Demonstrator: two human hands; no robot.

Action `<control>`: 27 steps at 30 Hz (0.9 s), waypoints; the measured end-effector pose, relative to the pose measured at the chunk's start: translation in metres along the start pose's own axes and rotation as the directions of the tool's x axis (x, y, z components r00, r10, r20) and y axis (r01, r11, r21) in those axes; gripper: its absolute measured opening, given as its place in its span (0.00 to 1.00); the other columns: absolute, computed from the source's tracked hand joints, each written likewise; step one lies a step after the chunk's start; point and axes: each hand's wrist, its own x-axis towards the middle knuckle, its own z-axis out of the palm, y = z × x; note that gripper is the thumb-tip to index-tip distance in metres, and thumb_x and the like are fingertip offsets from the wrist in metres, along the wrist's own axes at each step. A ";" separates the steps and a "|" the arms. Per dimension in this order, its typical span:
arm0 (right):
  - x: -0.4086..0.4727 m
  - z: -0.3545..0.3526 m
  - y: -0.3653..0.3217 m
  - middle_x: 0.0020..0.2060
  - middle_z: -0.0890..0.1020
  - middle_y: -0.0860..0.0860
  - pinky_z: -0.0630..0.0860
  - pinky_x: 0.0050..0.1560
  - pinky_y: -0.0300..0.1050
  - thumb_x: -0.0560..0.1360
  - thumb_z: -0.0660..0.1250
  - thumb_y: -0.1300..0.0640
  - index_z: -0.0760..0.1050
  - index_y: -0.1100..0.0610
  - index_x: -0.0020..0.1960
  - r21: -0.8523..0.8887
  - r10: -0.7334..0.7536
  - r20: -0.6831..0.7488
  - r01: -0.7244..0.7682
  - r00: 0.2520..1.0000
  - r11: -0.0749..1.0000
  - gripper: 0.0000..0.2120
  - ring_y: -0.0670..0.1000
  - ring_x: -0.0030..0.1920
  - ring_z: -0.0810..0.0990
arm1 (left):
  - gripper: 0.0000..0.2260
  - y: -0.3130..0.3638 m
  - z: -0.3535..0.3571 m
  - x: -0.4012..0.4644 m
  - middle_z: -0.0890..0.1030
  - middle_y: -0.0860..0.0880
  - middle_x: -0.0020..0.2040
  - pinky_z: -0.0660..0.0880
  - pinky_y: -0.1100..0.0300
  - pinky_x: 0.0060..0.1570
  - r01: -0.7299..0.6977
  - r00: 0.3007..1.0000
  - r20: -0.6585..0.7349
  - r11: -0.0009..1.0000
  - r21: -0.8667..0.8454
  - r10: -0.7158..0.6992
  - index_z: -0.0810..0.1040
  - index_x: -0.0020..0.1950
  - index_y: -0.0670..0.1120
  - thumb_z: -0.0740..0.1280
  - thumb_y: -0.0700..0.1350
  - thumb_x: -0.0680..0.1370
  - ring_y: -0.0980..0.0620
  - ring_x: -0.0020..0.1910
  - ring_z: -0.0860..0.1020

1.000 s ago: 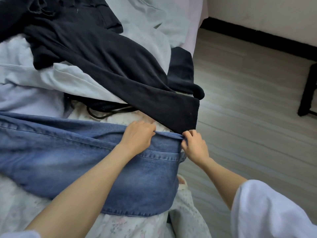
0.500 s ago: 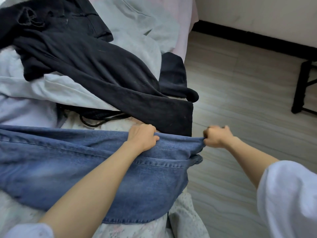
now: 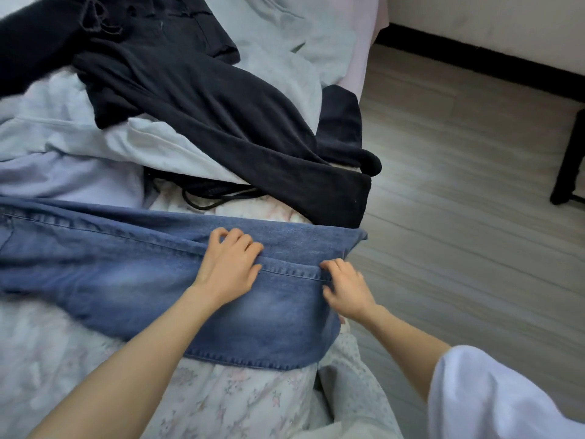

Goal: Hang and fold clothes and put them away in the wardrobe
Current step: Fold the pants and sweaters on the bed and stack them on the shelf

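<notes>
Blue jeans (image 3: 120,267) lie across the bed, their leg ends at the bed's right edge. My left hand (image 3: 229,266) rests on the denim near a hem seam, fingers bent with the tips pressing the cloth. My right hand (image 3: 346,289) is at the right end of the same seam, its fingers curled onto the hem edge. Whether it pinches the fabric is blurred. Behind the jeans lies a pair of black trousers (image 3: 221,115), one leg reaching to the bed's edge.
Pale grey and white garments (image 3: 63,137) are heaped under and around the black trousers. A floral sheet (image 3: 221,403) covers the bed. Grey wooden floor (image 3: 459,217) lies to the right, with a black furniture leg (image 3: 569,160) at the far right.
My right hand, which was pulling the jeans' end out over the floor, has come back to the bed. The denim now lies flatter, and my left hand's fist has loosened onto it.
</notes>
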 end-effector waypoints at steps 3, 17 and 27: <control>0.008 -0.005 0.002 0.56 0.71 0.51 0.64 0.57 0.50 0.76 0.59 0.53 0.68 0.54 0.60 -0.062 0.051 0.020 -0.049 0.999 0.997 0.13 0.54 0.61 0.67 | 0.12 -0.015 0.002 -0.009 0.78 0.49 0.36 0.60 0.50 0.50 0.051 0.998 0.036 0.998 0.023 -0.052 0.78 0.38 0.45 0.77 0.48 0.62 0.45 0.41 0.78; -0.017 -0.082 0.043 0.48 0.80 0.55 0.69 0.42 0.48 0.81 0.52 0.49 0.67 0.54 0.47 -0.230 0.096 0.052 -0.081 0.994 0.970 0.11 0.58 0.48 0.77 | 0.08 -0.020 -0.021 -0.011 0.73 0.54 0.29 0.58 0.56 0.48 -0.013 0.995 -0.102 0.983 -0.185 -0.006 0.71 0.37 0.49 0.58 0.46 0.75 0.51 0.29 0.75; 0.047 -0.093 0.047 0.56 0.79 0.54 0.67 0.45 0.46 0.82 0.50 0.51 0.72 0.55 0.56 -0.354 0.239 0.109 -0.187 0.965 0.917 0.14 0.56 0.58 0.74 | 0.05 -0.020 -0.008 0.046 0.79 0.51 0.39 0.58 0.53 0.54 0.136 0.989 -0.052 0.988 -0.077 -0.140 0.77 0.42 0.47 0.66 0.45 0.77 0.47 0.46 0.75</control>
